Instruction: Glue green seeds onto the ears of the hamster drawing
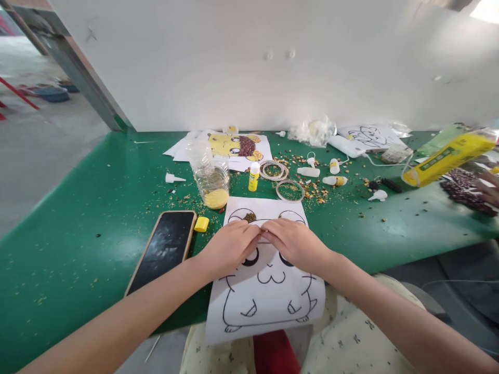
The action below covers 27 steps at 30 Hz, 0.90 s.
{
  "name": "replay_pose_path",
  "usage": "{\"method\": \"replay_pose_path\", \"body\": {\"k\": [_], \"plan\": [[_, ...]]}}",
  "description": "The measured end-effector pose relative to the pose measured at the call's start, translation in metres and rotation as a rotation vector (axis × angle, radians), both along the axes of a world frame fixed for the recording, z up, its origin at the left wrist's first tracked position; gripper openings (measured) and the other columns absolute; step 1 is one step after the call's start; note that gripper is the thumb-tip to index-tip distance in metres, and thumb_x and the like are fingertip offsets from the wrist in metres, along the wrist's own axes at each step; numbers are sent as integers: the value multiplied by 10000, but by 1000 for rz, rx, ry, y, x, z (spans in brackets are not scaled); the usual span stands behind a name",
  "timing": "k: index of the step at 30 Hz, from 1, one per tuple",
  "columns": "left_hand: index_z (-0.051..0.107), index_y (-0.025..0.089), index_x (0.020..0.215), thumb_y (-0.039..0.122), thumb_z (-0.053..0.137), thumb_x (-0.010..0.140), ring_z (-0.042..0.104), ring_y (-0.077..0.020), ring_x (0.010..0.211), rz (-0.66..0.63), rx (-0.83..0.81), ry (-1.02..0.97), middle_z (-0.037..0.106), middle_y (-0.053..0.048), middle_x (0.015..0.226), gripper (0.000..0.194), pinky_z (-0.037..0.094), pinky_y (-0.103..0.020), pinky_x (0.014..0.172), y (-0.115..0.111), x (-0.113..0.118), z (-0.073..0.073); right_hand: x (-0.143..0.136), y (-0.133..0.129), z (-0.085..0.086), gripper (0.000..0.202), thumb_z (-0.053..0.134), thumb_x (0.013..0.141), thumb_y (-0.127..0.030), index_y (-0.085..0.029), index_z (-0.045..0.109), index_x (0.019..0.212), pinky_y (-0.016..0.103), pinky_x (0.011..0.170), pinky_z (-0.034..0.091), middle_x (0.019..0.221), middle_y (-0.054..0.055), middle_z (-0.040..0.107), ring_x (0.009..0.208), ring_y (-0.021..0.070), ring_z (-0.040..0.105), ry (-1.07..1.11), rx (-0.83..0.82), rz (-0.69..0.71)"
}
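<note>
A sheet of paper (268, 306) with a cartoon hamster outline lies in front of me, its lower part hanging past the table edge. My left hand (237, 244) and my right hand (297, 244) meet over the hamster's forehead, fingertips bent together and touching. Both look closed in a pinch; whatever is between the fingers is too small or hidden to name. Just beyond the left fingers, small dark green beans (250, 217) fill part of one ear. A glue stick (253, 177) stands uncapped beyond the paper, and its yellow cap (201, 224) lies to the left.
Left of the paper lies a phone (166, 249). A clear plastic bottle (212, 179) with yellow grain stands behind it. Tape rings (290, 191), small glue bottles (334, 181) and scattered seeds cover the back. A partly seeded picture (234, 145) rests by the wall; another person's hand (489, 188) is at right.
</note>
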<state>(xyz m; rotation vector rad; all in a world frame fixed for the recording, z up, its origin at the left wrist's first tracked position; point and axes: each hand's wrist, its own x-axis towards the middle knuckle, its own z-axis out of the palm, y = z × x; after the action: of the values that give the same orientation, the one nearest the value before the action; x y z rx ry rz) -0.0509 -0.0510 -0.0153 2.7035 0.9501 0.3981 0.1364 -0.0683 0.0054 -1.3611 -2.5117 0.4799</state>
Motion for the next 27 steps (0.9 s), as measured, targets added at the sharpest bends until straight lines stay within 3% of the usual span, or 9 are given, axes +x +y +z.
{"method": "replay_pose_path", "body": {"k": [5, 11, 17, 23, 27], "plan": [[478, 159, 782, 246, 312, 937, 465, -167, 684, 37, -77, -50, 508, -25, 714, 244, 358, -293, 626, -1, 1, 2, 1, 1, 0, 264, 288, 944, -237, -155, 518, 844, 281, 592, 319, 757, 54, 591, 685, 166, 519, -122, 17, 66], [468, 178, 759, 269, 313, 932, 469, -137, 687, 110, -411, -259, 508, 6, 722, 249, 344, -252, 607, -3, 1, 13, 3, 1, 0, 228, 292, 941, -213, -169, 507, 879, 254, 608, 322, 793, 26, 584, 704, 133, 492, 110, -152, 31], [453, 174, 721, 282, 293, 936, 471, -118, 655, 77, -722, -391, 500, 21, 681, 290, 359, -242, 614, -3, -1, 22, 5, 3, 7, 231, 331, 925, -221, -184, 478, 750, 220, 532, 282, 584, -49, 411, 543, 83, 361, 355, -336, 26], [509, 163, 822, 321, 338, 931, 483, -121, 697, -13, -962, -495, 507, 11, 714, 257, 384, -259, 677, 1, -4, 19, 10, 5, 11, 217, 373, 904, -230, -177, 492, 730, 221, 495, 250, 580, -52, 351, 523, 76, 302, 462, -497, 63], [515, 158, 789, 340, 382, 920, 480, -112, 671, -42, -1082, -526, 507, 9, 702, 261, 390, -254, 655, 2, -5, 17, 11, 1, 11, 232, 380, 909, -252, -178, 483, 715, 225, 487, 230, 582, -53, 317, 526, 76, 279, 503, -546, 57]]}}
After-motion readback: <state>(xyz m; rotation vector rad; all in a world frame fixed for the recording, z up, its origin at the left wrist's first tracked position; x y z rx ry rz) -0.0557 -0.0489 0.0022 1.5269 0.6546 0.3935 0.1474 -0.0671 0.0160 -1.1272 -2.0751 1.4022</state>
